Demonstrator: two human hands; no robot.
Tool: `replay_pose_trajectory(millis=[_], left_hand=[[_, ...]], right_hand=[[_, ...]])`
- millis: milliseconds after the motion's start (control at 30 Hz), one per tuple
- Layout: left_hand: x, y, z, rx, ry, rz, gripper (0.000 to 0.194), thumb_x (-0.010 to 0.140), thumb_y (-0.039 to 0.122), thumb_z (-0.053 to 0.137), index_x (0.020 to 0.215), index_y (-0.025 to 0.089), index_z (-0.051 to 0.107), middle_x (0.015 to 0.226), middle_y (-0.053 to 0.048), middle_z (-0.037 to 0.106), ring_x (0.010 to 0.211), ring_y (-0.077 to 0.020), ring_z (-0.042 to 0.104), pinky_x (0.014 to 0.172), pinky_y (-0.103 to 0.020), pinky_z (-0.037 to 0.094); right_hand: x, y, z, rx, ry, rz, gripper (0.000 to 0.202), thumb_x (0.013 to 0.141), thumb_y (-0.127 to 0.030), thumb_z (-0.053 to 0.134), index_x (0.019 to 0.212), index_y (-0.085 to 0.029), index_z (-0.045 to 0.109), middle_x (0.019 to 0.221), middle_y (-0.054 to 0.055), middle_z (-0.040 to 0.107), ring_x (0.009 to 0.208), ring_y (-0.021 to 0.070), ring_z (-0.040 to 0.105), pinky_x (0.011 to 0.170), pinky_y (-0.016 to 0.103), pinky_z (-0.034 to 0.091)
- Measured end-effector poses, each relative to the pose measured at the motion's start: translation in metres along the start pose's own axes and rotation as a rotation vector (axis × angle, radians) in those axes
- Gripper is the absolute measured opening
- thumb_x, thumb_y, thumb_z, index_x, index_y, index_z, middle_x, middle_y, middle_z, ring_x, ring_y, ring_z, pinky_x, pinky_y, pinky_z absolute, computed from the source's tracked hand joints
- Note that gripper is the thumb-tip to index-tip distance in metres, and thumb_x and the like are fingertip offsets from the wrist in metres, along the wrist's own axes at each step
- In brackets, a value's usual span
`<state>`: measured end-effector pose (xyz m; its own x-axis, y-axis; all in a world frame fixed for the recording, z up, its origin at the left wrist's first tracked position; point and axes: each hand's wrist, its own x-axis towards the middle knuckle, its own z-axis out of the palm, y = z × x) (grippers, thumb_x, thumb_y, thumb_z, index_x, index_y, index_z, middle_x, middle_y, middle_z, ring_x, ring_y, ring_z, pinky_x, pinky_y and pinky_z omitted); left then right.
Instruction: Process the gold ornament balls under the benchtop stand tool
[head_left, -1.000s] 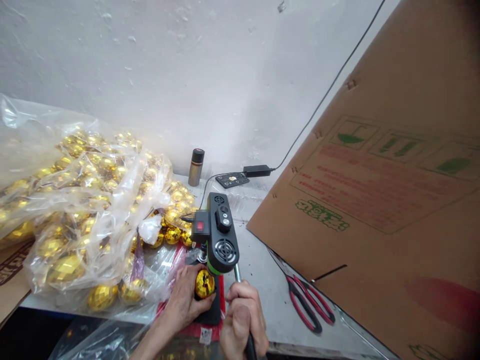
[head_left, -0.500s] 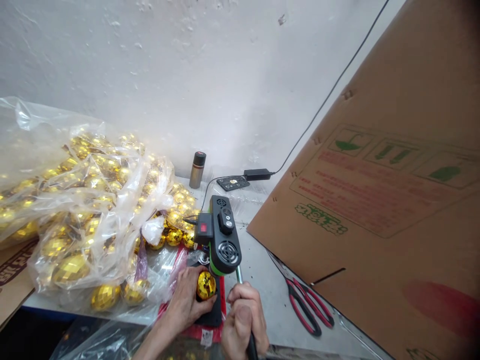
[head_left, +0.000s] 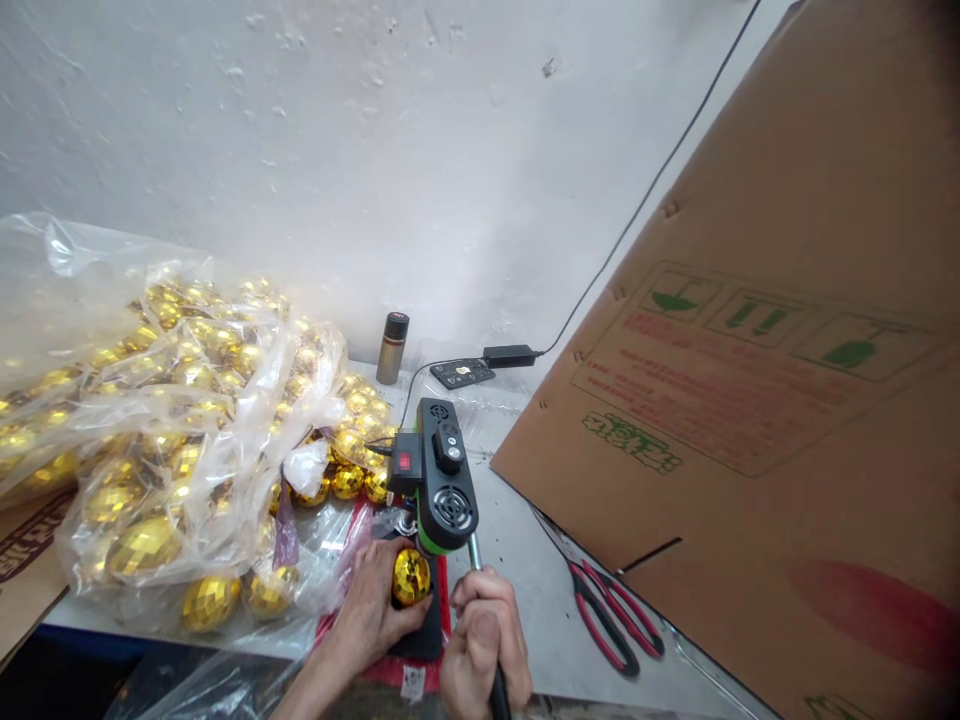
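My left hand [head_left: 369, 598] is closed round a shiny gold faceted ball [head_left: 412, 577], thumb in front and fingers behind. The ball sits over the black base [head_left: 421, 636] of a small bench machine [head_left: 445, 478] with a black and green head and round vents. A dark mark shows on the ball's near side. Low at the right of the machine, my right hand [head_left: 486, 635] wraps round the black grip of its metal lever [head_left: 475, 552]. How the ball meets the machine's head cannot be made out.
A clear plastic bag [head_left: 255, 425] of gold balls fills the left side. At right leans a large cardboard box [head_left: 750, 330], with red-handled scissors [head_left: 616, 617] beside it. Behind the machine stand a spray can [head_left: 393, 347] and a black power adapter [head_left: 509, 355] with its cable.
The view has shifted slightly, so everything sits a little lower and further left. Both hands keep their holds on the ball and the lever.
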<state>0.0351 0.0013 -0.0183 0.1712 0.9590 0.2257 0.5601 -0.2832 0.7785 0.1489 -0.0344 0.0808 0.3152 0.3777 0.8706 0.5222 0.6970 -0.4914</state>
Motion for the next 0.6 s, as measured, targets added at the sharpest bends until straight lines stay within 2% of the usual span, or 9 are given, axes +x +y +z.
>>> replay_pose_trajectory(millis=[133,267,400,500,567,600], left_hand=[[0.002,0.002,-0.002,-0.016,-0.014,-0.016,0.048,0.076,0.030,0.078,0.123,0.020,0.073,0.117,-0.015,0.078,0.110,-0.0385,0.071,0.098,-0.056,0.055],[0.004,0.003,-0.006,-0.027,-0.040,-0.014,0.048,0.076,0.034,0.079,0.123,0.020,0.073,0.117,-0.015,0.079,0.110,-0.0382,0.072,0.098,-0.054,0.056],[0.004,0.005,-0.009,-0.035,-0.033,-0.016,0.048,0.077,0.036,0.080,0.122,0.021,0.073,0.115,-0.014,0.080,0.110,-0.0387,0.072,0.097,-0.055,0.057],[0.006,0.007,-0.010,-0.042,-0.042,-0.023,0.049,0.077,0.037,0.081,0.123,0.021,0.073,0.116,-0.015,0.080,0.112,-0.0397,0.072,0.099,-0.057,0.057],[0.007,0.006,-0.008,-0.042,-0.027,-0.026,0.050,0.076,0.035,0.081,0.123,0.020,0.073,0.119,-0.017,0.079,0.113,-0.0406,0.072,0.100,-0.060,0.057],[0.006,0.004,-0.007,-0.049,-0.015,-0.025,0.051,0.076,0.034,0.080,0.124,0.020,0.073,0.121,-0.017,0.079,0.114,-0.0410,0.073,0.101,-0.061,0.057]], right_hand=[[-0.011,0.009,-0.006,-0.025,-0.038,-0.002,0.038,0.111,-0.017,0.039,0.076,-0.024,0.048,0.073,-0.005,0.055,0.064,0.0115,0.053,0.084,0.028,0.048],[-0.025,0.017,-0.006,-0.092,-0.067,-0.053,0.037,0.112,-0.020,0.040,0.078,-0.024,0.054,0.075,-0.005,0.061,0.066,0.0126,0.057,0.093,0.031,0.050],[-0.035,0.025,-0.004,-0.073,-0.043,-0.055,0.036,0.111,-0.021,0.039,0.078,-0.024,0.054,0.078,-0.003,0.063,0.068,0.0144,0.061,0.083,0.034,0.053],[-0.024,0.022,-0.010,-0.048,-0.102,-0.101,0.036,0.111,-0.024,0.042,0.078,-0.024,0.057,0.079,-0.002,0.065,0.067,0.0138,0.062,0.073,0.031,0.051],[-0.005,0.010,-0.015,-0.039,-0.153,-0.053,0.035,0.109,-0.019,0.043,0.078,-0.023,0.057,0.078,-0.002,0.063,0.066,0.0129,0.060,0.065,0.028,0.048],[0.007,0.002,-0.018,-0.033,-0.184,0.022,0.034,0.108,-0.015,0.043,0.078,-0.023,0.056,0.078,-0.001,0.061,0.066,0.0125,0.060,0.061,0.027,0.046]])
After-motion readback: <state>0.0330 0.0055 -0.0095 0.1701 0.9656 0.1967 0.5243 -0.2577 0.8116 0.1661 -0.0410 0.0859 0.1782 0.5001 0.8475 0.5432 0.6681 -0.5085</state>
